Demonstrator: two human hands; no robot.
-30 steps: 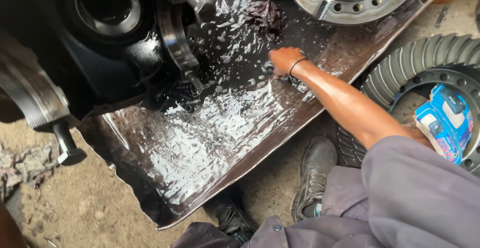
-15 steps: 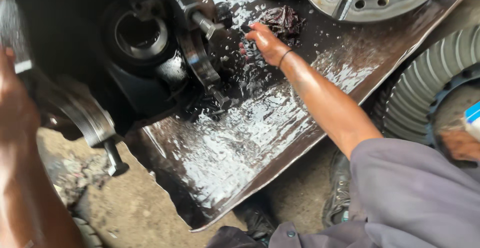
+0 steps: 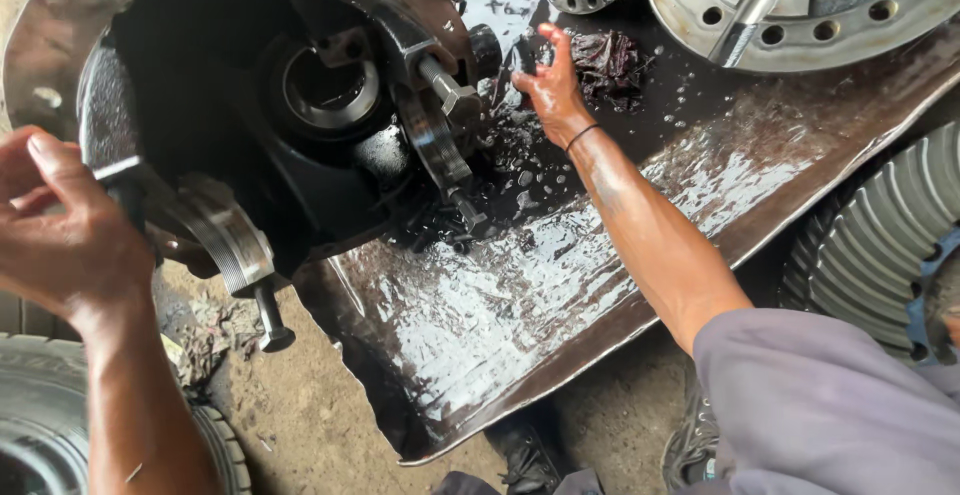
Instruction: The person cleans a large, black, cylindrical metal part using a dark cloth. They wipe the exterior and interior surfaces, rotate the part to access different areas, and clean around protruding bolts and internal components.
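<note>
Left hand (image 3: pixel 70 235) clamps the black housing (image 3: pixel 250 145) rim, heavy and oil-slick, while right hand (image 3: pixel 545 80), fingers loose, touches the oily rag (image 3: pixel 610 65) just beside it.

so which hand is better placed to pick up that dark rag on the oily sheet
Right. The right hand is stretched out over the oily metal sheet, fingertips beside the dark rag. The left hand is far across, resting on the black housing.
</note>
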